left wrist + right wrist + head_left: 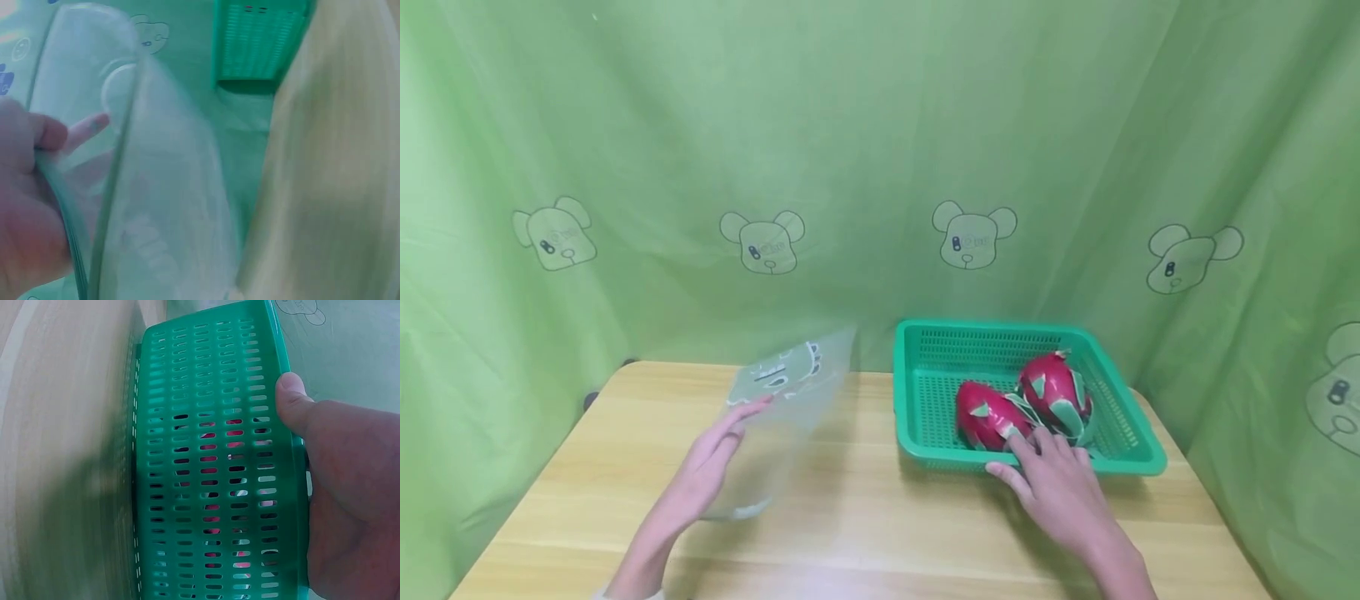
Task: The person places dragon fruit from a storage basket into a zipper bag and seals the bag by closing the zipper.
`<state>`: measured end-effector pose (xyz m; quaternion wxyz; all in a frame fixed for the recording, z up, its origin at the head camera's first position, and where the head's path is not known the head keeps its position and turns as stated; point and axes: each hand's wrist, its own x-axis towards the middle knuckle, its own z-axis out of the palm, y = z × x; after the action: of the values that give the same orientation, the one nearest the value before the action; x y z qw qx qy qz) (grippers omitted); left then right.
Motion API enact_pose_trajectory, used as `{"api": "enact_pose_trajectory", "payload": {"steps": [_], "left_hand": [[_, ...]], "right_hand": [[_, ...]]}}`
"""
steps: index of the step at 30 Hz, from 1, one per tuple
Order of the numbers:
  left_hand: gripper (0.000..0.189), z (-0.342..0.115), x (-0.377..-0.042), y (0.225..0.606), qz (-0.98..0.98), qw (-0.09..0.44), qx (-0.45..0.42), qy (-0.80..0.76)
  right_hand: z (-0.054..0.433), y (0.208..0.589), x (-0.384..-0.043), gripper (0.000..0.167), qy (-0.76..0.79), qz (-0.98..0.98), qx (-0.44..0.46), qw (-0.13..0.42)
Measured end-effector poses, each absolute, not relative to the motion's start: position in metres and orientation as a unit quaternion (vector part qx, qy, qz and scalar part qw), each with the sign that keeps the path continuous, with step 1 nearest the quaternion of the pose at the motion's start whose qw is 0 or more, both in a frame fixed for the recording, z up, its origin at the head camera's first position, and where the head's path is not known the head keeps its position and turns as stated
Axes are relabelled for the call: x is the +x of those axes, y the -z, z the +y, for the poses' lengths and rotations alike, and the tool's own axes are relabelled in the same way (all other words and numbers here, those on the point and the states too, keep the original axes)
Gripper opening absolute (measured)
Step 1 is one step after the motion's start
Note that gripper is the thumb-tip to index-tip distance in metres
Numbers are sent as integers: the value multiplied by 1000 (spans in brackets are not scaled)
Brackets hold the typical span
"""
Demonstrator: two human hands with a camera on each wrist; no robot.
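Observation:
A clear plastic bag (805, 392) with a printed cartoon face hangs from my left hand (707, 458). In the left wrist view, the thumb pinches the edge of the bag (169, 187), and other fingers show through the plastic. My right hand (1056, 483) holds the front rim of a green plastic basket (917, 454). The thumb stays outside while the fingers reach over the rim, hidden in the right wrist view by the basket's slotted wall (200, 387). Inside are two red dragon fruits with green scales, the left one (981, 408) close by the fingertips and the other (1048, 379) behind it.
The basket stands at the back right of a light wooden table (865, 533). A green curtain (865, 125) with bear-head prints hangs along the back and both sides.

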<state>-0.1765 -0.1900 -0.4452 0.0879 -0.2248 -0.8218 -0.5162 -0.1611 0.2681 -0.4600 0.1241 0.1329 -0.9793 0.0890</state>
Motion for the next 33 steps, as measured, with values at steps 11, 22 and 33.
{"api": "enact_pose_trajectory", "payload": {"steps": [11, 22, 33], "left_hand": [[52, -202, -166, 423, -726, 126, -224, 637], [60, -203, -160, 404, -580, 125, -294, 749], [64, -208, -141, 376, -521, 209, -316, 765]], "right_hand": [[264, 458, -165, 57, -95, -976, 144, 133], [267, 457, -161, 58, -103, -978, 134, 120], [268, 460, -161, 60, -101, -978, 138, 123]]}}
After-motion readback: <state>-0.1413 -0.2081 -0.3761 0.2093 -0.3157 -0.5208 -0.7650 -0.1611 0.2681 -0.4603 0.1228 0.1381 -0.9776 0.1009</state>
